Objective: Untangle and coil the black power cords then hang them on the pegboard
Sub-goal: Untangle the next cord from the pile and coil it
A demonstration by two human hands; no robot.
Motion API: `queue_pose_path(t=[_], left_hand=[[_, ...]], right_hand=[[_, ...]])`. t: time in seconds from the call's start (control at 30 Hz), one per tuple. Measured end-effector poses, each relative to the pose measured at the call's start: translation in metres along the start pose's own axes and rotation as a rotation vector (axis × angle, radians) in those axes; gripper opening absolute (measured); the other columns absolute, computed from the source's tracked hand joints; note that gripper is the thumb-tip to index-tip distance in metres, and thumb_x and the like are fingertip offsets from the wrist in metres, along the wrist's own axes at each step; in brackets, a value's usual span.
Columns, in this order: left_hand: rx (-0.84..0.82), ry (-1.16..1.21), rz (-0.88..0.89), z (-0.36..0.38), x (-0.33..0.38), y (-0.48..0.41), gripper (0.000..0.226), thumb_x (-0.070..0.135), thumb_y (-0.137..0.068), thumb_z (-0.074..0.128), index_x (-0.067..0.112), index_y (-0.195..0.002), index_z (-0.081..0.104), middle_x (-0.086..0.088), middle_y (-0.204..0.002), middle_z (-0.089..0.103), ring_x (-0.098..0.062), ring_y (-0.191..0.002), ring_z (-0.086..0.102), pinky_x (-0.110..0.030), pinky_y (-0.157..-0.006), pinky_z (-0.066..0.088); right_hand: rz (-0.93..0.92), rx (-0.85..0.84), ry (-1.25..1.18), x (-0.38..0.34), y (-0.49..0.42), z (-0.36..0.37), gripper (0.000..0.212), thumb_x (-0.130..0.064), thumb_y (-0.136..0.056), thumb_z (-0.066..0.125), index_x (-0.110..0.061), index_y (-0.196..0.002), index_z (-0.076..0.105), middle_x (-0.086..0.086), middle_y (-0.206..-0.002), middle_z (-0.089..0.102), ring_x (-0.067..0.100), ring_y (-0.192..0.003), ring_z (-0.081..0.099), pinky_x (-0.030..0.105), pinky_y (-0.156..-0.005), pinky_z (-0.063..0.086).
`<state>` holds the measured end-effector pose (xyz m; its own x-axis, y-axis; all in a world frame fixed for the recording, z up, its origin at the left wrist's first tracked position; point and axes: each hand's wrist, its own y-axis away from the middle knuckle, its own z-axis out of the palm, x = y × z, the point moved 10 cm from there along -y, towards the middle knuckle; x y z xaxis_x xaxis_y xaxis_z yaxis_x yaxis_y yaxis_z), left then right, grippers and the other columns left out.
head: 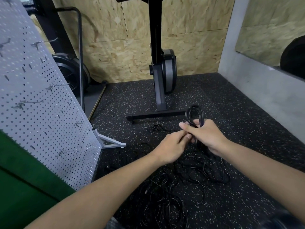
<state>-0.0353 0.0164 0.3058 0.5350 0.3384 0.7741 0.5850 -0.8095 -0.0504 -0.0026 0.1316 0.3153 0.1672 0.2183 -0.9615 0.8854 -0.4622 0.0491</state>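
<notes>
My right hand grips a coiled black power cord, whose loops stick up above my fingers. Close beside it on the left, my left hand pinches a strand of the same cord just below the coil. Under both hands a tangle of black cords is spread over the speckled floor, trailing toward me. A small separate cord bundle lies farther away on the floor. The grey pegboard stands at the left with several bare metal hooks.
A black exercise machine stands ahead, its floor bar just beyond my hands. The pegboard's grey foot sticks out onto the floor. A fan sits behind the pegboard. A concrete ledge runs along the right.
</notes>
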Motion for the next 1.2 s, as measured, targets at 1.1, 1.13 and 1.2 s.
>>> queue_pose_path(t=[1.1, 1.13, 1.2], left_hand=[[-0.042, -0.303, 0.094, -0.031, -0.034, 0.000, 0.011, 0.030, -0.107, 0.059, 0.020, -0.105, 0.056, 0.004, -0.092, 0.067, -0.014, -0.080, 0.061, -0.030, -0.071, 0.049], [0.013, -0.287, 0.160, -0.038, -0.021, 0.001, 0.011, 0.027, -0.105, 0.062, 0.018, -0.105, 0.057, 0.006, -0.094, 0.067, -0.009, -0.081, 0.060, -0.024, -0.072, 0.047], [0.070, -0.274, 0.259, -0.044, 0.002, 0.006, 0.009, 0.022, -0.101, 0.068, 0.017, -0.104, 0.060, 0.010, -0.096, 0.066, 0.000, -0.082, 0.057, -0.015, -0.071, 0.041]], right_hand=[[-0.011, -0.004, 0.612, -0.021, -0.003, -0.044, 0.082, -0.087, -0.065, 0.073, -0.031, -0.124, 0.066, -0.008, -0.120, 0.069, 0.019, -0.111, 0.062, 0.033, -0.090, 0.046], [-0.010, -0.052, 0.643, -0.018, -0.005, -0.039, 0.097, -0.092, -0.058, 0.072, -0.032, -0.134, 0.060, -0.008, -0.130, 0.066, 0.019, -0.119, 0.061, 0.035, -0.096, 0.046], [0.019, -0.144, 0.674, -0.006, -0.008, -0.029, 0.119, -0.099, -0.045, 0.071, -0.034, -0.143, 0.051, -0.010, -0.140, 0.061, 0.019, -0.128, 0.059, 0.039, -0.107, 0.047]])
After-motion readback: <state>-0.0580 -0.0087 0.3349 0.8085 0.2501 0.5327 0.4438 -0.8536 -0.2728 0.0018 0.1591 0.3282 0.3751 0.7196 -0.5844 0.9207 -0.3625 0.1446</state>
